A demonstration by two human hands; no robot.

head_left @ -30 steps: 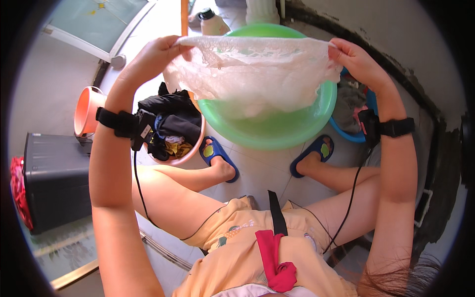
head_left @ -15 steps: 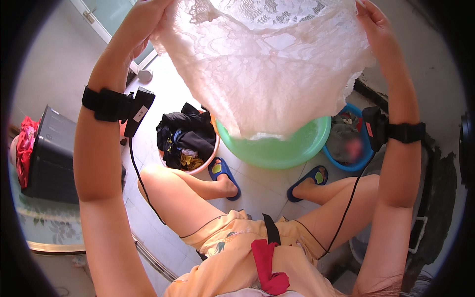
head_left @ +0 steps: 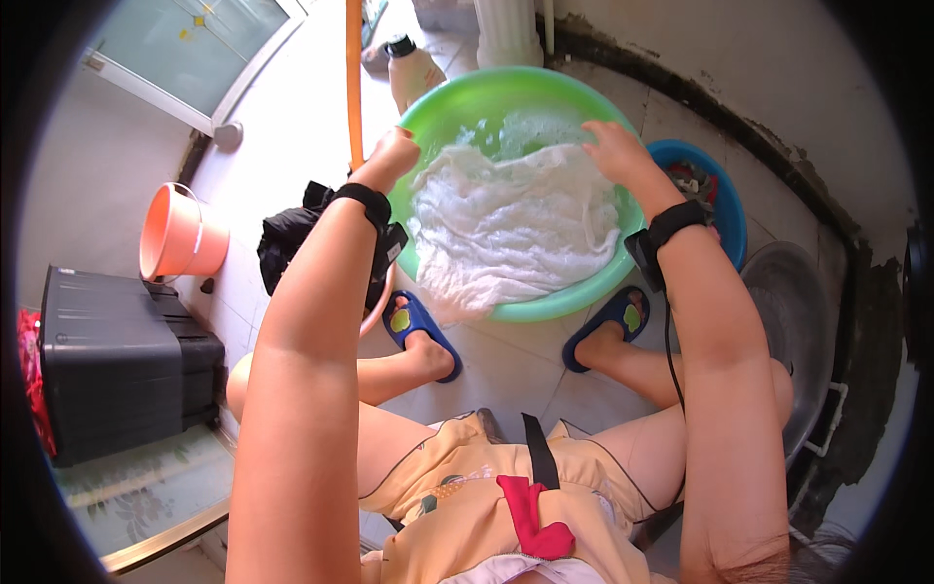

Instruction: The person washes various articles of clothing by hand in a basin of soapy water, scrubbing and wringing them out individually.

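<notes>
A wet white lace garment [head_left: 511, 219] lies spread in a green basin [head_left: 556, 309] of sudsy water, its near left end draped over the rim. My left hand [head_left: 394, 158] is closed at the garment's far left corner, over the basin's left rim; the fingertips are partly hidden. At the far right corner, my right hand [head_left: 615, 153] pinches the garment's edge between thumb and fingers. Both arms reach forward and down, each with a black strapped device at the wrist.
Dark clothes [head_left: 292, 234] fill a tub left of the basin. A blue basin [head_left: 732, 209] with clothes stands right, near a grey metal tub [head_left: 793, 321]. Farther left are an orange bucket [head_left: 185, 234] and a dark storage box [head_left: 126, 360]. A capped bottle [head_left: 413, 73] stands behind.
Both hands have come down from high in front, lowering the stretched-out garment into the green basin. My view has shifted, so the bucket and bottle now show.
</notes>
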